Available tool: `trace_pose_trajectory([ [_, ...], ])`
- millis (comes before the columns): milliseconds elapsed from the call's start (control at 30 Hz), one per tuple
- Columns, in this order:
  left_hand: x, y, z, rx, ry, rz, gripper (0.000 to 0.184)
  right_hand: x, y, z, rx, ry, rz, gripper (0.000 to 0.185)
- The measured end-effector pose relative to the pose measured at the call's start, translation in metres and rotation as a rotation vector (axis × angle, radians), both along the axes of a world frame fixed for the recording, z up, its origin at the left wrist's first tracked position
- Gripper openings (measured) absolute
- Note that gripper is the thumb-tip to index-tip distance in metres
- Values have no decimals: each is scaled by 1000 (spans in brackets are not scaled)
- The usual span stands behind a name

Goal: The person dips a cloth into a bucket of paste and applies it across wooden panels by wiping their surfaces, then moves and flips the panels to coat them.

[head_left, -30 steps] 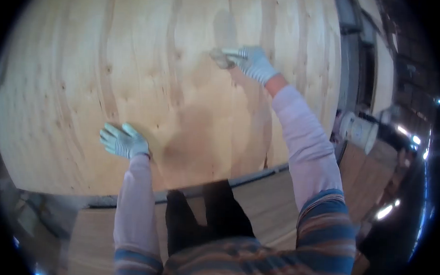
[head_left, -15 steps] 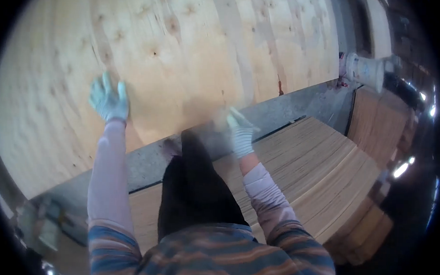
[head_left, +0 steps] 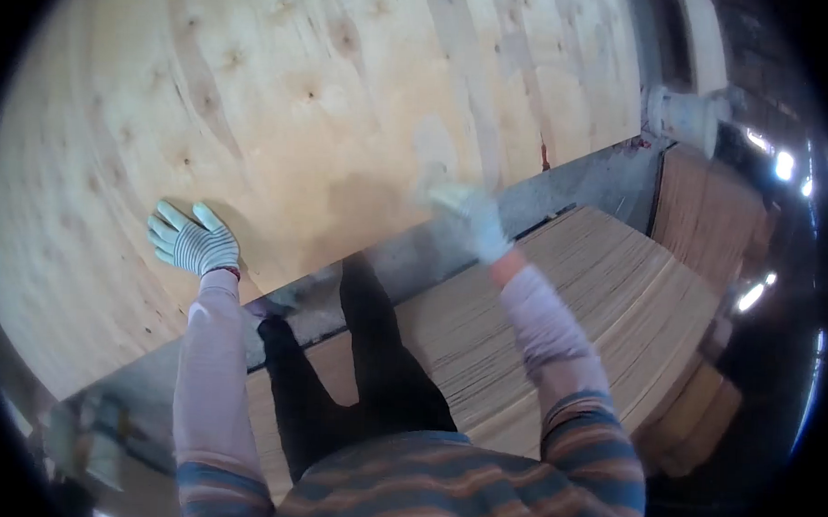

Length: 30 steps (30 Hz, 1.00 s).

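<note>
A large pale plywood sheet (head_left: 290, 163) with knots and darker grain streaks fills the upper view. My left hand (head_left: 196, 239), in a white striped knit glove, lies flat on it near the front edge, fingers spread. My right hand (head_left: 470, 219), gloved too, is over the sheet's front edge and smeared by motion. Its fingers look closed together; what they hold, if anything, cannot be made out. Just beyond it a greyish patch (head_left: 432, 145) shows on the wood.
Behind my legs lies a stack of brown boards (head_left: 558, 300), with another stack (head_left: 707, 214) to the right. A whitish container (head_left: 683, 120) stands by the sheet's right corner. Grey floor (head_left: 581, 187) shows between sheet and stack.
My left hand has come back toward the front edge and stays flat. My right hand has moved right and slightly forward. My legs have shifted apart.
</note>
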State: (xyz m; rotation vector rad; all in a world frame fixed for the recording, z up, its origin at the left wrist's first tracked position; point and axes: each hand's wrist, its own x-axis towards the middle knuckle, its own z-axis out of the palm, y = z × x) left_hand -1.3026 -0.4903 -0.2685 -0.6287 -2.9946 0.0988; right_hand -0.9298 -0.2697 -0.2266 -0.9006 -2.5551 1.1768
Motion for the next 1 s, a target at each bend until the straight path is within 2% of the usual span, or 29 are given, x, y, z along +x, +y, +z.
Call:
trace_pose_trajectory([
  [33, 2, -3, 7, -34, -23, 26, 65, -14, -29, 23, 188, -11, -48, 33],
  [67, 2, 0, 14, 4, -89, 43, 64, -10, -55, 16, 293, -101, -46, 32],
  [167, -5, -6, 18, -32, -92, 21, 64, -55, -123, 19, -294, 3, -485, 29],
  [200, -26, -20, 20, 36, -113, -154, 63, -72, -136, 22, -451, 66, -523, 29],
  [267, -67, -71, 17, 140, -179, -471, 63, -126, -148, 48, -863, 280, -767, 30],
  [300, -84, -106, 14, 175, -129, -272, 62, -146, -156, 55, -1072, 373, -901, 31],
  [333, -101, -139, 10, 218, -74, -86, 61, -164, -150, 46, -1091, 384, -700, 33],
  [367, -115, -158, 3, 268, -14, 96, 61, -193, -139, 45, -825, 167, -557, 32],
  [400, -118, -166, -8, 143, 107, 116, 60, -218, -129, 43, -554, -45, -418, 33],
  [467, -123, -167, -5, 85, 78, 125, 61, -244, -109, -15, -22, 10, -202, 27],
  [533, -124, -160, 0, 77, 39, 152, 64, -288, -95, 17, -161, -194, -28, 25],
  [600, -119, -165, 2, 44, 84, 150, 60, -269, -103, 8, 141, -113, 312, 27],
  [667, -124, -159, 7, 72, 64, 154, 61, -232, -132, 8, 318, -8, 321, 33],
  [733, -123, -160, 8, 60, 36, 166, 63, -189, -171, 13, 370, -76, 274, 33],
  [800, -127, -161, 7, 95, 11, 178, 66, -169, -228, 8, 24, 71, -50, 29],
  [867, -141, -177, 27, 115, -163, -54, 68, -167, -265, 6, -366, -218, -523, 28],
  [900, -154, -177, 33, 135, -230, -167, 70, -186, -264, 12, -473, -85, -626, 29],
  [933, -177, -194, 18, 262, -244, -386, 70, -206, -267, 18, -596, 39, -718, 30],
  [1000, -245, -215, 25, 180, -257, -363, 66, -260, -270, 24, -874, 271, -873, 32],
])
